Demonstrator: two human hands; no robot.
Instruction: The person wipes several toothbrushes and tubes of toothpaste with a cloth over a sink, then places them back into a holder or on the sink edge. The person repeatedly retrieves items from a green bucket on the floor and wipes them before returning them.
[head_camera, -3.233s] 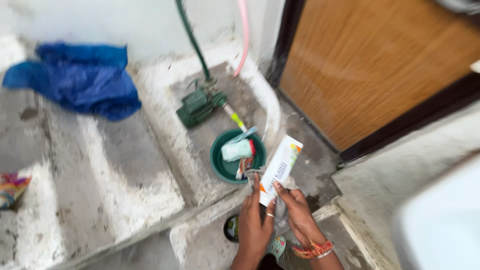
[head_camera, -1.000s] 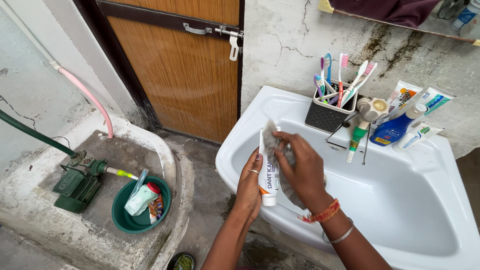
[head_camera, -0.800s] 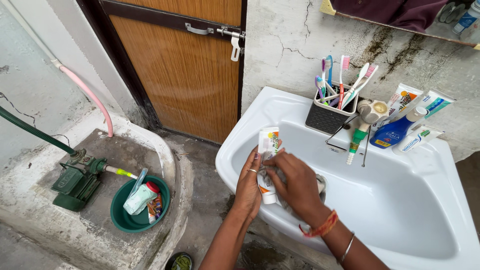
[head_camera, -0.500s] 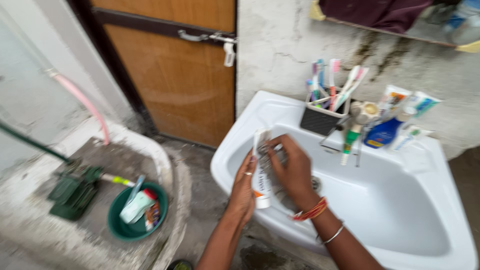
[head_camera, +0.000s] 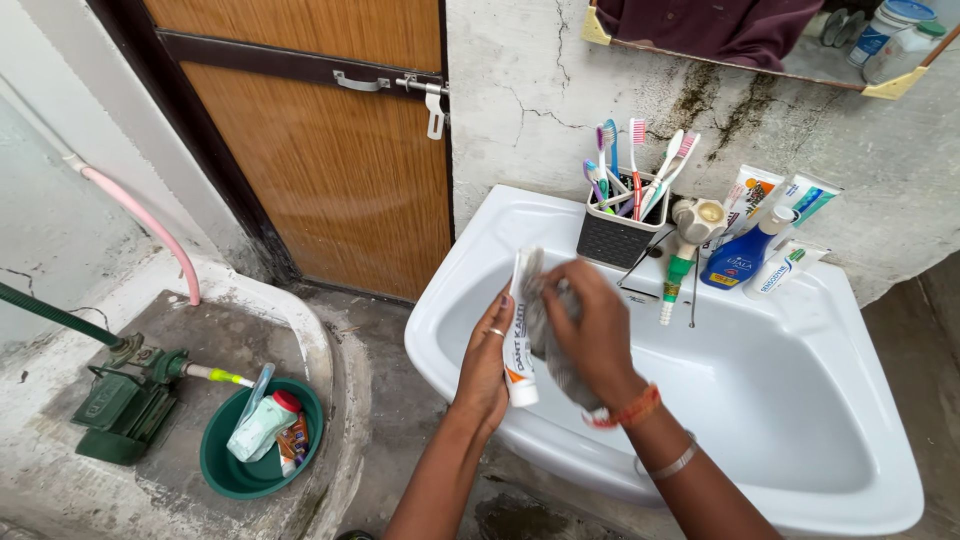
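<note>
The toothpaste tube (head_camera: 518, 330), white with an orange band near its cap end, stands nearly upright at the middle of the frame, over the left rim of the white washbasin (head_camera: 850, 470). The left hand (head_camera: 487, 362) is wrapped round its lower half, cap pointing down. The right hand (head_camera: 590, 330) presses a grey cloth (head_camera: 552, 350) against the tube's side, fingers closed over the bunched fabric.

On the basin's back ledge, above the hands, sits a dark holder of toothbrushes (head_camera: 617, 225), with a blue bottle (head_camera: 740, 258) and more tubes to its right. A wooden door (head_camera: 320, 160) fills the upper left. In the lower left, a green bowl (head_camera: 225, 475) holding small packets rests on concrete beside a green pump (head_camera: 120, 405).
</note>
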